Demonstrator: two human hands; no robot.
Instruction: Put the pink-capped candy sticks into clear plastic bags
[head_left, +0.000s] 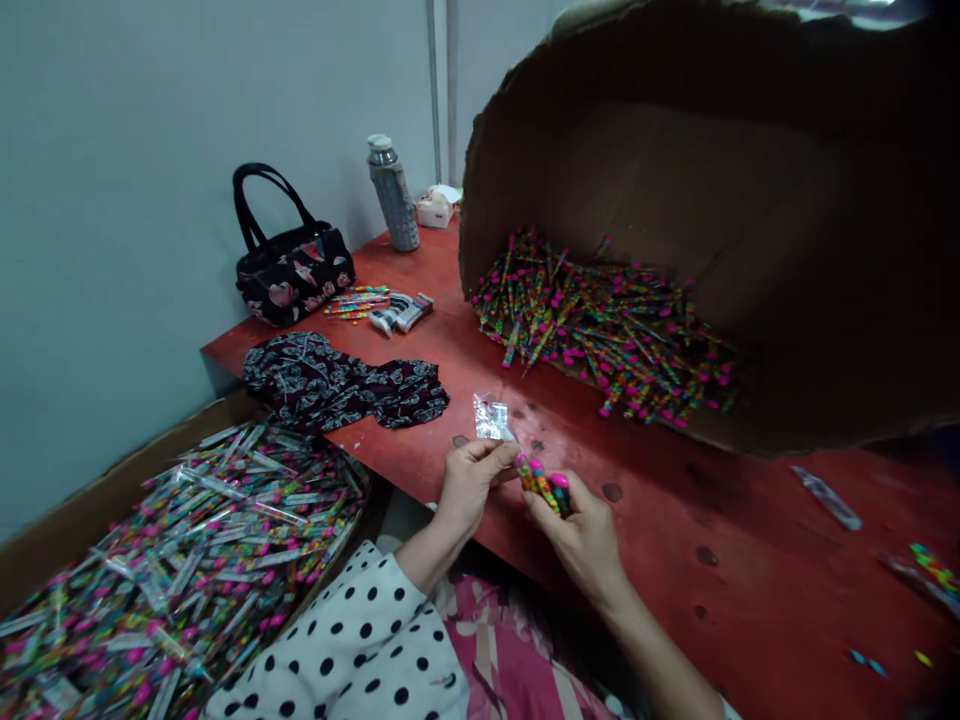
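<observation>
My left hand pinches a clear plastic sleeve that sticks up over the front edge of the red table. My right hand grips a small bunch of colourful pencils with pink ends, their tips meeting the sleeve's lower end. Both hands are close together just above the table edge. A big cardboard box lies tipped on its side beyond them, with a heap of loose colourful pencils spilling from it.
At my lower left a cardboard tray holds several sleeved pencil packs. A dark patterned cloth, a black floral handbag, a bottle, small packs and a stray sleeve lie on the table.
</observation>
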